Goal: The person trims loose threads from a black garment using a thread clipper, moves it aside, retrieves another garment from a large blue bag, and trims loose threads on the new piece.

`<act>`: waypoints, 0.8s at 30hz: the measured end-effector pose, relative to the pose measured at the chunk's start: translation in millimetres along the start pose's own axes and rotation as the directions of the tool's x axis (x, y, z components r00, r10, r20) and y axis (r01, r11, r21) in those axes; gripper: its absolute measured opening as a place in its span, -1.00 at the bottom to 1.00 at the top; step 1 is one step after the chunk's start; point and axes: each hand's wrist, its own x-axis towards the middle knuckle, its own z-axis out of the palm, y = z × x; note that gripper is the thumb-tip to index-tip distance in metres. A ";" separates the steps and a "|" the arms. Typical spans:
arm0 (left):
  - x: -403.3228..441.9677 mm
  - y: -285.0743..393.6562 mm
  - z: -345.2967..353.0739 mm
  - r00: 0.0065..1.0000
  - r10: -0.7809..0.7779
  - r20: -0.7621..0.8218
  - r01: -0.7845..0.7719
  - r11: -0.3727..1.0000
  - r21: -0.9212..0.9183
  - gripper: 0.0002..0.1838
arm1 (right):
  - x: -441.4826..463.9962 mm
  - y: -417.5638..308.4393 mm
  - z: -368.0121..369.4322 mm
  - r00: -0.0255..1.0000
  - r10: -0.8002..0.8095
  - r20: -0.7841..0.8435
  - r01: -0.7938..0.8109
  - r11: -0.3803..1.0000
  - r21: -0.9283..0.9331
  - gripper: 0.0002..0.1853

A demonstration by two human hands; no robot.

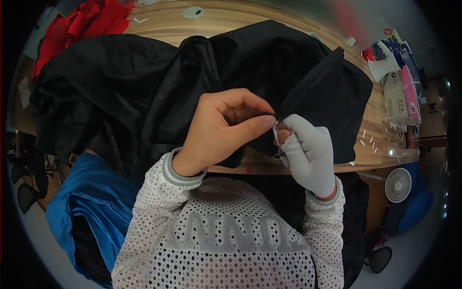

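Note:
My left hand (224, 127) is bare, and its thumb and forefinger pinch together at the edge of a large black cloth (120, 86). What lies between those fingertips is too small to make out. Close against them, my right hand (310, 149), in a white glove with bare fingertips, is closed around small metal scissors (276, 137), partly hidden by the fingers. The black cloth is spread in folds over the wooden table, with a pointed corner raised behind my right hand.
Red cloth (84, 26) lies at the table's (161, 23) back left. Blue cloth (91, 192) hangs at the lower left. Boxes (395, 96) stand at the right edge, near white scraps (369, 139). A small fan (398, 185) is below them.

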 end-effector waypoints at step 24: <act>23.0 -0.5 -12.8 0.992 0.129 0.002 -0.128 0.990 -0.057 -0.75 | -33.1 100.7 50.0 0.987 -0.161 0.024 0.115 0.582 -0.805 -0.82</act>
